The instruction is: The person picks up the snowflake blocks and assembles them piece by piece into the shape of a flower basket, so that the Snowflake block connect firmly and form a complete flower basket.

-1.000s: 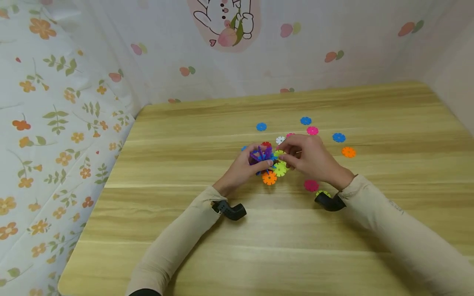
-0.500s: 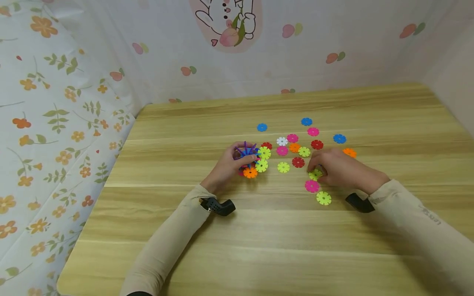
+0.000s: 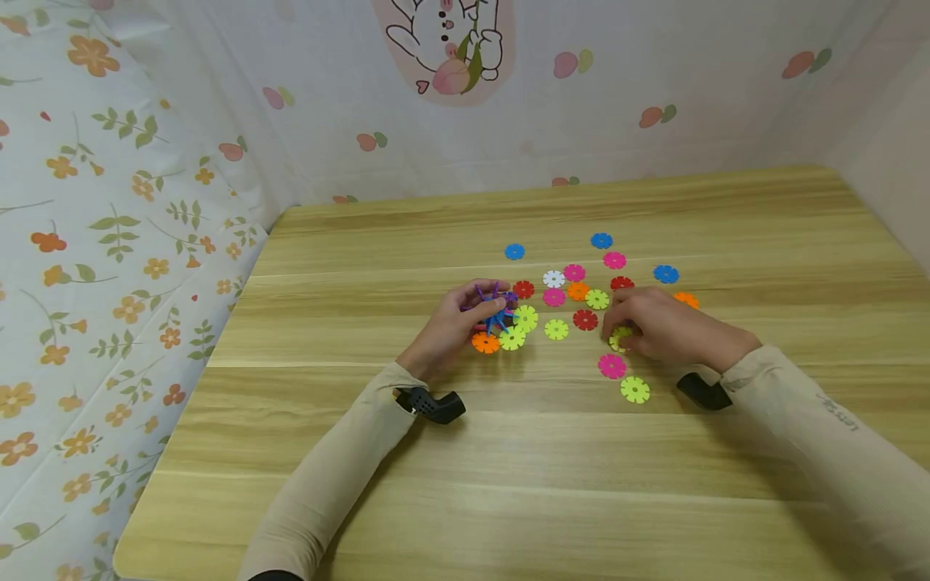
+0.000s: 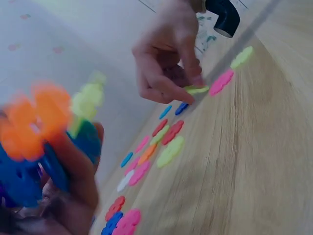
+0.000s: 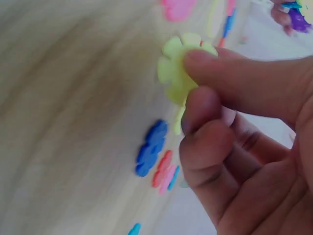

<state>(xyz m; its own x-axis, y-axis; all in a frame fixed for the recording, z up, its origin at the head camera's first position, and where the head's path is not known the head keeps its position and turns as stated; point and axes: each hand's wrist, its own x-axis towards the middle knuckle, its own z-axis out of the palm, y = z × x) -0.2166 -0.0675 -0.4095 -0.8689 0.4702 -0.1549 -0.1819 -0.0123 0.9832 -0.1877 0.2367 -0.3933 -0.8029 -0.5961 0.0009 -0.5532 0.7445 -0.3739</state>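
Note:
My left hand (image 3: 452, 324) grips a cluster of notched plastic discs slotted together, with blue pieces (image 3: 497, 318) in the middle and purple ones behind. Two yellow-green discs and an orange disc (image 3: 486, 343) stick out on its near and right sides. In the left wrist view the cluster's orange disc (image 4: 36, 120) is blurred; part of the cluster lies out of frame. Farther right, my right hand (image 3: 657, 324) pinches one yellow-green disc (image 5: 171, 73) between thumb and curled fingers, low over the table. The fingers cover part of that disc.
Loose notched discs lie flat between and beyond the hands, among them a white disc (image 3: 554, 279), a red disc (image 3: 585, 320) and a blue disc (image 3: 514, 252). A pink disc (image 3: 612, 366) lies just nearer than the right hand. A patterned curtain (image 3: 312, 105) hangs behind the wooden table (image 3: 407, 492).
My right hand has gone from beside the cluster to the right and now pinches a loose yellow-green disc. My left hand has shifted slightly left, and the cluster has turned a little.

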